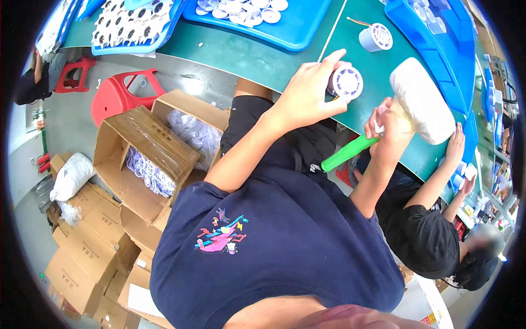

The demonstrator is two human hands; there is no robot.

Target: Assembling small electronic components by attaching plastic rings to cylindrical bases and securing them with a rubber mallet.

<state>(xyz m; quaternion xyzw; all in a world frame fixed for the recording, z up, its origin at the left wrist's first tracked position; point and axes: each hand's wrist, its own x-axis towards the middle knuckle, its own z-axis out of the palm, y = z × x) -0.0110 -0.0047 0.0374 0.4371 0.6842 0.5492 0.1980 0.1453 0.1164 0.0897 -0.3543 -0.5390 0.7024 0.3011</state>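
Observation:
My left hand (pixel 308 92) is closed round a small white cylindrical housing (pixel 348 82) at the table's near edge, its slotted round face turned up. My right hand (pixel 390 122) grips a mallet (pixel 421 100) close to its head. The mallet's thick head is wrapped in white, and its ribbed green handle slants down to the left below my fist. The head is raised to the right of the housing, apart from it. Beyond both hands, a second white housing (pixel 378 37) with thin wires rests on the green table (pixel 241 64).
Blue trays hold white discs (pixel 246 11) and white parts with dark centres (pixel 131 23). Another blue tray (pixel 433 60) lies at the right, beside a co-worker (pixel 424 238) in black. Open cartons (pixel 137 159) and a red stool (pixel 118 98) stand on the left.

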